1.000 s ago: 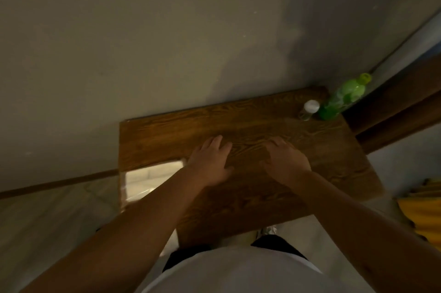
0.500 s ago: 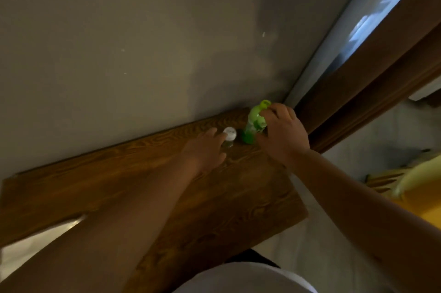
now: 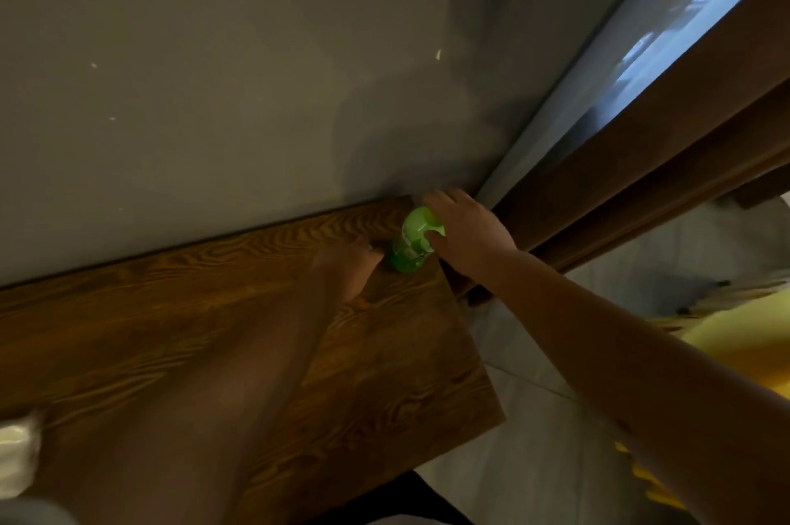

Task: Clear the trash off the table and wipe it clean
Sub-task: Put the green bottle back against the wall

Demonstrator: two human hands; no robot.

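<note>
Green plastic bottle gripped at the tabletop's far right corner

The right hand's fingers (image 3: pixel 436 199) are wrapped around the translucent green plastic bottle (image 3: pixel 412 244); the left hand (image 3: pixel 348 268) is blurred, its grip not discernible. The dark wood-grain tabletop (image 3: pixel 384 362) ends close by, so the bottle could be knocked off.

Surface (image 3: pixel 397 358): wood or wood-look, dark brown, bold swirling grain, smooth, low sheen. Green bottle (image 3: pixel 412 244): translucent plastic, glossy, bright highlights. Wall (image 3: pixel 213 97): matt grey paint, few pale flecks. Door frame (image 3: pixel 641 165): brown wood, satin finish. Floor (image 3: pixel 534 439): pale tile, smooth. Yellow item (image 3: pixel 748 336) at right edge: material unclear.
</note>
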